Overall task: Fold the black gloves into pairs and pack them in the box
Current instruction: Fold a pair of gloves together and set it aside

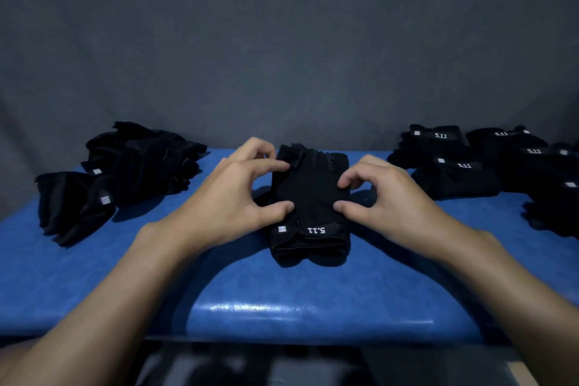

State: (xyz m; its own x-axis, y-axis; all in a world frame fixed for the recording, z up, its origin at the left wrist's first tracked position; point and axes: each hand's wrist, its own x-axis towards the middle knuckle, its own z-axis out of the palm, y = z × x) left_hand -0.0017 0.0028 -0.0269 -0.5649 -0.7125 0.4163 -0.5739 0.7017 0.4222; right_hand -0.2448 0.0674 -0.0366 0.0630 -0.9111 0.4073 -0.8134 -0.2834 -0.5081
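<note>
A person's left hand and right hand pinch the two side edges of a black glove pair lying flat at the middle of a blue table, thumbs and fingertips closed on the fabric, its "5.11" cuff toward the person. Left of the pair sits a loose glove heap; right of it, labelled gloves lie stacked.

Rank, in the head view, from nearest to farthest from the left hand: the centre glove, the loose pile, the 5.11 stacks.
1. Centre glove: touched by the left hand.
2. Loose pile: on the left.
3. 5.11 stacks: far right, beyond the right hand.
</note>
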